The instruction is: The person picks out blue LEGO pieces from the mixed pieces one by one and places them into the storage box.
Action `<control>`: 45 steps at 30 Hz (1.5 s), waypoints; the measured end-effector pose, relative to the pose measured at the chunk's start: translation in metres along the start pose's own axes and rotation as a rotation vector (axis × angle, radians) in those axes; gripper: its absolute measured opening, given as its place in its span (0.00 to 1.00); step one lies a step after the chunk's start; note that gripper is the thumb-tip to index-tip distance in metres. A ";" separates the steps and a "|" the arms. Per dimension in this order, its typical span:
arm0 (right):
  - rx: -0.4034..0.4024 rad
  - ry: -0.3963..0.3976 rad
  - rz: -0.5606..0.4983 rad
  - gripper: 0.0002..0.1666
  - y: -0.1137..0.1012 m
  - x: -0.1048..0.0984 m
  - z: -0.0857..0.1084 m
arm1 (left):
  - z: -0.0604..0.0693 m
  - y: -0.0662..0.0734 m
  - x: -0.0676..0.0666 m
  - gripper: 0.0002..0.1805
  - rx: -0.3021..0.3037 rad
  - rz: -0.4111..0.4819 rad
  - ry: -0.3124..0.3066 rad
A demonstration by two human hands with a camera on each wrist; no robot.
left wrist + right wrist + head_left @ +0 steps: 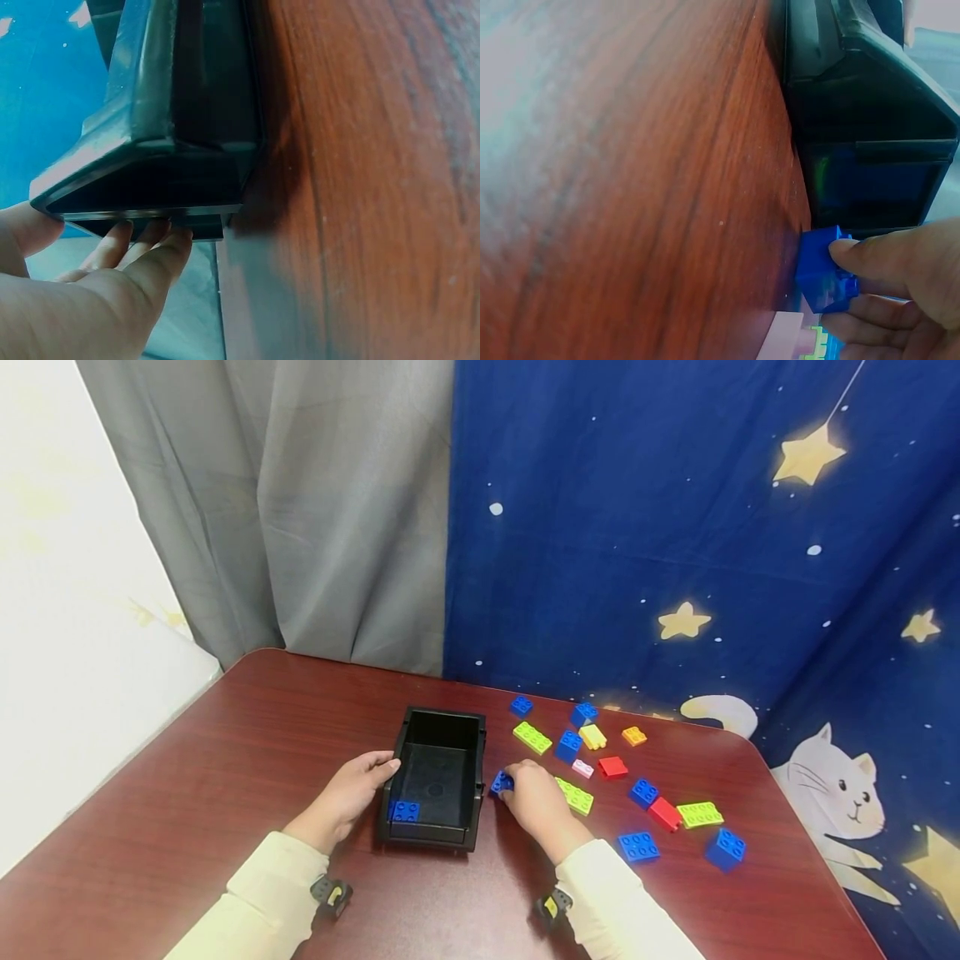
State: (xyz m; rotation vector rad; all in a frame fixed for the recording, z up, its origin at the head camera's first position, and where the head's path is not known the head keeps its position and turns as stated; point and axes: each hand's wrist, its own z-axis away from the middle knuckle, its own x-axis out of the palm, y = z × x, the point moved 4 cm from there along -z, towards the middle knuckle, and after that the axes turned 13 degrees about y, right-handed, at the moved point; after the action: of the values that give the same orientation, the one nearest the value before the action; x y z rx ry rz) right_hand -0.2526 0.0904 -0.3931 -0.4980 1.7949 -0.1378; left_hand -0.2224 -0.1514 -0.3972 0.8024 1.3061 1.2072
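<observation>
A black plastic bin (429,833) stands on the table with a blue building brick (406,812) inside, near its front left corner. My left hand (349,795) grips the bin's left side, the thumb at the rim and the fingers against the outer wall (206,184). Just right of the bin, my right hand (538,800) pinches another blue brick (819,271) between thumb and fingers. That brick is close to the table top; whether it touches is unclear. Behind the right hand lies a lime-green brick (576,796), partly covered by it.
Several more bricks lie scattered across the right of the brown table (247,760), among them a red one (664,814), a yellow one (592,737), an orange one (634,736) and a pink one (582,768). Grey and blue curtains (585,527) hang behind the table's back edge.
</observation>
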 end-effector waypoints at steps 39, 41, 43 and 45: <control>0.007 0.234 -0.107 0.27 -0.020 -0.052 0.006 | -0.001 -0.002 0.001 0.27 0.006 0.005 0.011; -0.005 0.236 -0.118 0.26 -0.026 -0.054 0.007 | 0.000 -0.002 0.001 0.27 0.007 0.008 0.010; -0.019 0.242 -0.128 0.26 -0.030 -0.056 0.009 | 0.000 -0.002 0.001 0.27 0.007 0.009 0.008; -0.036 0.254 -0.138 0.25 -0.035 -0.057 0.010 | 0.000 -0.003 0.000 0.27 0.006 0.008 0.009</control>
State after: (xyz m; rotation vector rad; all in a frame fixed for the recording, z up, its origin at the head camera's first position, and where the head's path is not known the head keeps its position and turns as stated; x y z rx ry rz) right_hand -0.2228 0.0836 -0.3333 -0.6533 2.0127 -0.2753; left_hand -0.2217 -0.1516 -0.3998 0.8073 1.3156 1.2153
